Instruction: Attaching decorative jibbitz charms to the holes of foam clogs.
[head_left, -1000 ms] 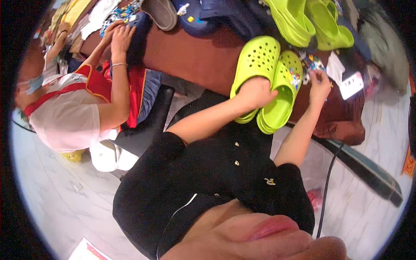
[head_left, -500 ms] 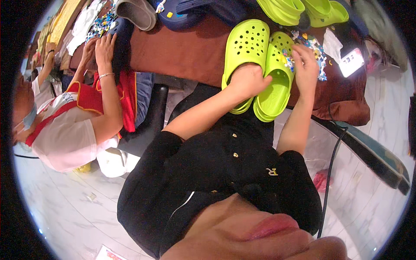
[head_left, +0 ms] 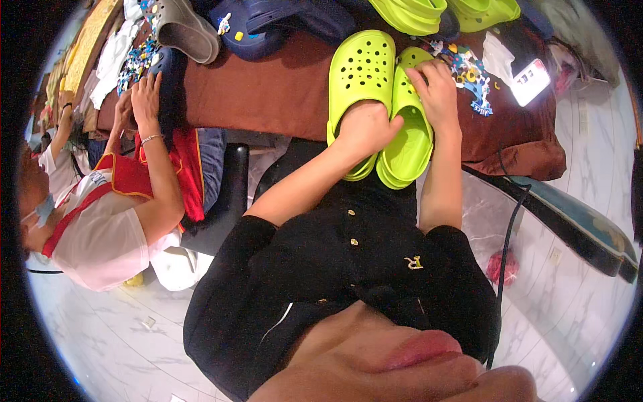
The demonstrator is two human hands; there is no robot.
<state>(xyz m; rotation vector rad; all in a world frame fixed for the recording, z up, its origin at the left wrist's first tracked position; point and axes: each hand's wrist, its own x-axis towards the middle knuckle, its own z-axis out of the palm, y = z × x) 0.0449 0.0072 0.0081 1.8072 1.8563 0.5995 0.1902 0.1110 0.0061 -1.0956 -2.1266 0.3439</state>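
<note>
Two lime-green clogs with holes in their toes stand side by side at the table's near edge, toes pointing away. My left hand (head_left: 367, 128) reaches into the opening of the left clog (head_left: 362, 63); its fingers are hidden inside, and its thumb sticks out toward the right clog (head_left: 408, 151). Over the toe of that right clog, my right hand (head_left: 439, 90) is closed, fingers curled down against the holes. Whatever its fingertips hold is hidden. Just right of it lies a pile of small colourful shoe charms (head_left: 472, 77).
The brown-covered table (head_left: 258, 100) bears navy clogs (head_left: 301, 20), a grey clog (head_left: 187, 33) and more lime-green clogs (head_left: 418, 15). A white phone (head_left: 531, 83) lies at right beside crumpled white paper (head_left: 497, 57). At left a co-worker (head_left: 100, 221) handles another charm pile (head_left: 137, 63).
My right hand has moved from the charm pile onto the right clog's toe and closed there. My left hand stays in the left clog. The whole view has shifted slightly.
</note>
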